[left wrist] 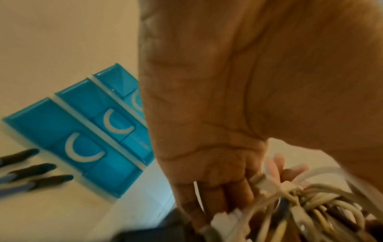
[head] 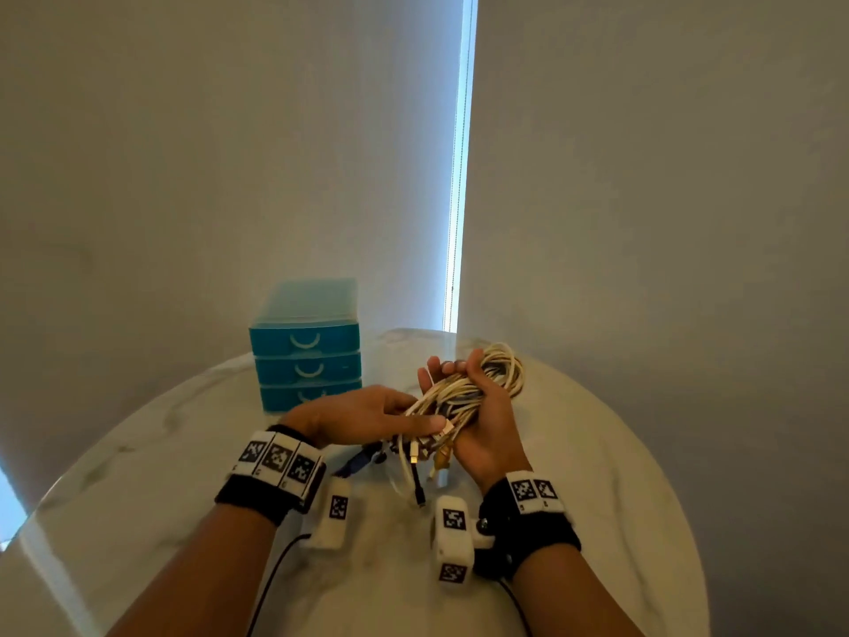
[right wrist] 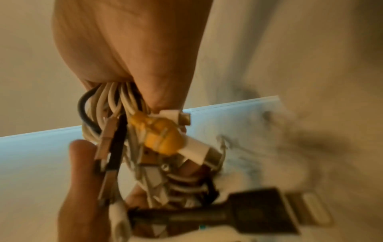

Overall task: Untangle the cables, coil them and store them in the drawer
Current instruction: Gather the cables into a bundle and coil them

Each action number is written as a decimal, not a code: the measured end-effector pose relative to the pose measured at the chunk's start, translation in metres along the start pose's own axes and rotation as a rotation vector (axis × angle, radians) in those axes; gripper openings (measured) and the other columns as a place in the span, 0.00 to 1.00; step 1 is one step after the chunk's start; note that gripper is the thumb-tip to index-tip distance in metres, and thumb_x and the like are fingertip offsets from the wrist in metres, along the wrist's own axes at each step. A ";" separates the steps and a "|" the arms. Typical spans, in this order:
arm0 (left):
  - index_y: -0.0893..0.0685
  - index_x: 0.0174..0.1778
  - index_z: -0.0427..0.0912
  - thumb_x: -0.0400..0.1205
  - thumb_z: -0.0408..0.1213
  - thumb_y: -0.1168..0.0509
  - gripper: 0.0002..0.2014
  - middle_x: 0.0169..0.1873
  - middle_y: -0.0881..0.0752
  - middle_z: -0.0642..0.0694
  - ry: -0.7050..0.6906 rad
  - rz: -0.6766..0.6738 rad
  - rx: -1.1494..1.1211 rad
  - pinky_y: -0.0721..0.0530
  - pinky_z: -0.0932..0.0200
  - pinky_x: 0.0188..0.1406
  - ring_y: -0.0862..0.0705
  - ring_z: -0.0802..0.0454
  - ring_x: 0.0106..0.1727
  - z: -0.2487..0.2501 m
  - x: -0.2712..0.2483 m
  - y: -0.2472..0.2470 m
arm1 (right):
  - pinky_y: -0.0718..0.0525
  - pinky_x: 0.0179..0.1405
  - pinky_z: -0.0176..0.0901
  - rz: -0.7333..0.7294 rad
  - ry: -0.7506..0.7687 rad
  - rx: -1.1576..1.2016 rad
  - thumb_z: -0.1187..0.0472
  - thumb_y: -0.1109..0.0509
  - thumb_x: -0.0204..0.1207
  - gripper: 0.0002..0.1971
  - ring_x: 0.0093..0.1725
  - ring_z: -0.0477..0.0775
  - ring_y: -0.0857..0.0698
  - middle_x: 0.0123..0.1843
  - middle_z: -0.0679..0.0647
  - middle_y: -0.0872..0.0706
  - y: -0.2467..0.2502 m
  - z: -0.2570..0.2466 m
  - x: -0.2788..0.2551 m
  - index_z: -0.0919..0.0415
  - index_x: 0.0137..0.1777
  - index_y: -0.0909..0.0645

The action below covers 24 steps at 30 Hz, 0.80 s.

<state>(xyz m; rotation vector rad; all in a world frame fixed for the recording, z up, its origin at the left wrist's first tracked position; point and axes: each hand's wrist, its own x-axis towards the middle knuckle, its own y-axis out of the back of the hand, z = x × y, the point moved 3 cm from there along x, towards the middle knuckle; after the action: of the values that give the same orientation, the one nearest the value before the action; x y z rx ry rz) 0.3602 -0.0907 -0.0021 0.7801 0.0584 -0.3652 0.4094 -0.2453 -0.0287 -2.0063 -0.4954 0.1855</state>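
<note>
A tangled bundle of cream and white cables (head: 503, 360) is held above the round marble table (head: 597, 475). My right hand (head: 487, 425) lies palm up under it, thumb wrapped over the strands. From the left, my left hand (head: 367, 411) reaches in and its fingers pinch strands near the plug ends. Several plugs dangle below, among them a yellow connector (right wrist: 159, 135), a black cable end (head: 419, 494) and a large dark plug (right wrist: 259, 211). In the left wrist view, my left hand (left wrist: 207, 114) curls its fingers into the cables (left wrist: 321, 201). The blue three-drawer unit (head: 305, 356) stands with all drawers closed.
The drawer unit (left wrist: 82, 139) sits at the table's back left, just beyond my left hand. A blue connector (head: 356, 464) hangs below the left hand. Blurred dark cable ends (left wrist: 31, 170) lie in front of the drawers. A wall and window blind rise behind the table.
</note>
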 end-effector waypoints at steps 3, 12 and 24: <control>0.07 0.64 0.48 0.80 0.69 0.27 0.29 0.48 0.05 0.48 0.015 0.026 -0.117 0.10 0.53 0.62 0.07 0.51 0.49 0.000 0.000 -0.002 | 0.07 0.63 0.61 0.015 -0.053 -0.019 0.50 0.30 0.90 0.18 0.47 0.57 0.07 0.36 0.56 0.15 0.005 -0.002 0.002 0.63 0.42 0.19; 0.15 0.68 0.29 0.94 0.36 0.37 0.14 0.57 0.05 0.36 0.029 0.091 -0.447 0.06 0.49 0.57 0.05 0.38 0.57 -0.015 -0.016 -0.012 | 0.06 0.55 0.65 0.126 0.049 -0.204 0.56 0.27 0.89 0.14 0.36 0.58 0.10 0.34 0.58 0.17 0.008 -0.003 0.008 0.66 0.44 0.15; 0.14 0.70 0.42 0.94 0.59 0.46 0.26 0.37 0.21 0.50 0.182 0.138 -0.425 0.30 0.65 0.24 0.30 0.59 0.28 -0.012 -0.013 -0.017 | 0.14 0.37 0.47 0.204 0.202 -0.819 0.45 0.31 0.91 0.24 0.34 0.56 0.11 0.40 0.67 0.06 0.022 -0.015 0.009 0.62 0.40 0.13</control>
<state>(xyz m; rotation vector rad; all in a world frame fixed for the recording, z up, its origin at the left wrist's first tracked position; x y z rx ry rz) 0.3428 -0.0897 -0.0195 0.3913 0.2440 -0.1413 0.4282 -0.2627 -0.0398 -2.8410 -0.2455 -0.1234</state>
